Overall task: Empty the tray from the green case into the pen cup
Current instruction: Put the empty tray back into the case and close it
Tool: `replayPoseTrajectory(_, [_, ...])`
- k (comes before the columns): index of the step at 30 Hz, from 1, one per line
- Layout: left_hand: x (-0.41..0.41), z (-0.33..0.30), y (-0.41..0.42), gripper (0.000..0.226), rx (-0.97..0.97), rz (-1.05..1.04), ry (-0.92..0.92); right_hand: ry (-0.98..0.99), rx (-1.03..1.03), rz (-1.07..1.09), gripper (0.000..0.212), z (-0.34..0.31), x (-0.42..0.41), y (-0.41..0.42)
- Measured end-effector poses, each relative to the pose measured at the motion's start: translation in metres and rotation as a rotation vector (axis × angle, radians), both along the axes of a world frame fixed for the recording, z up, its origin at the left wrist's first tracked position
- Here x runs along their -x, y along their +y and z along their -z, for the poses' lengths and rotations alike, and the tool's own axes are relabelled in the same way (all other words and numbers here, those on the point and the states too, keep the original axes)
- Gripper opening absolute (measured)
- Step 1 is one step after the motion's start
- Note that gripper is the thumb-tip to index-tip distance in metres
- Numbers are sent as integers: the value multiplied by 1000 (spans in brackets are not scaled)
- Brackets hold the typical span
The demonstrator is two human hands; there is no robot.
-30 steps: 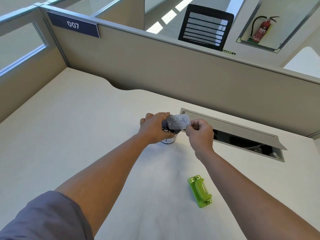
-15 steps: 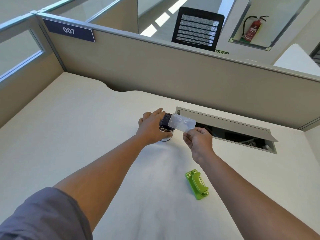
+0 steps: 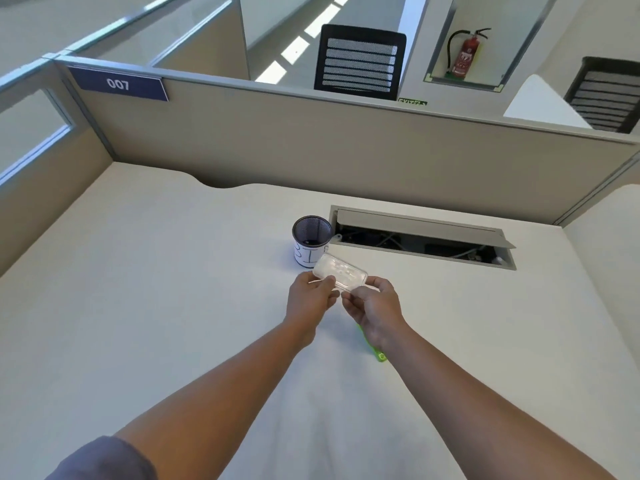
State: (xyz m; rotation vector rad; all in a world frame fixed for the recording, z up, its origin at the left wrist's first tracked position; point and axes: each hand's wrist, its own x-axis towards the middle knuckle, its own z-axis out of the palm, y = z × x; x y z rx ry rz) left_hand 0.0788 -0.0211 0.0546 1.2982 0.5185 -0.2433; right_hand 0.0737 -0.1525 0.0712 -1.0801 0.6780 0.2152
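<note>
Clear tray (image 3: 340,273), long axis left-right, seemingly tilted.

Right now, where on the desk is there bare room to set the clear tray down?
The widest bare stretch is left of the pen cup, out to the side partition. There is more bare desk right of the right hand, below the open cable hatch. It is crowded by the cup, the hatch and the green case under the right wrist.

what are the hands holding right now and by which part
Both hands hold the clear tray by its near long edge: left hand at the left end, right hand at the right.
</note>
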Motion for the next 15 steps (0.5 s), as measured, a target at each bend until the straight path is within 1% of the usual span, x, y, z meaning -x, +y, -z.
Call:
replayPoseTrajectory(1, [4,0,-2,10,27,-10,14,5,16,-33,40,2,7,-1])
replayPoseTrajectory(3, [11,1,-5,13,46,-13,41,14,44,-98,43,6,19,-2])
replayPoseTrajectory(5, [17,3,-6,15,26,-5,78,31,85,-150,43,11,31,-5])
replayPoseTrajectory(9, [25,12,-3,13,17,-31,113,65,340,-253,35,16,44,-16])
replayPoseTrajectory(12, [29,20,0,10,-23,-31,144,54,436,-303,29,15,50,-28])
replayPoseTrajectory(15, [31,28,3,8,-52,-2,177,6,589,-353,23,17,52,-40])
